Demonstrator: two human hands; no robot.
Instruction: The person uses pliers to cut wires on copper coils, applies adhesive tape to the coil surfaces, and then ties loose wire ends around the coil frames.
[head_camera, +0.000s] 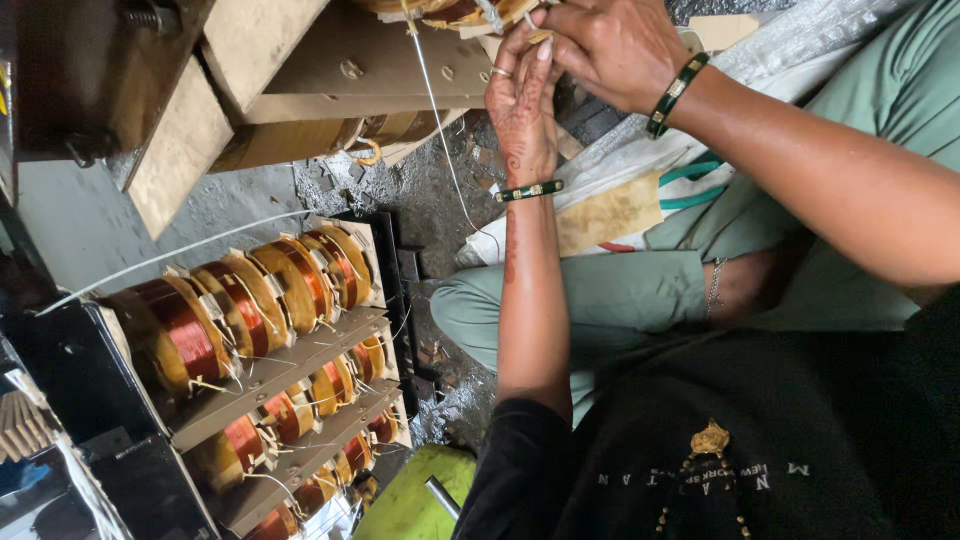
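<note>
My left hand (522, 105), patterned with henna and wearing a ring and a dark bangle, reaches up to a copper wire coil (455, 10) at the top edge. Its fingertips pinch a pale paper tab on the coil's rim. My right hand (612, 45), with a dark bangle at the wrist, is closed over the same spot from the right, touching the left fingers. A thin white strand (432, 105) hangs from the coil down toward my knee. Most of the coil is cut off by the frame.
Rows of wound copper coils (250, 290) sit in a wood-slatted frame at the left. Wooden blocks and boards (290, 60) lie above them. A white sack (640, 165) rests by my green-trousered legs (600, 300). A green object (410, 500) is at the bottom.
</note>
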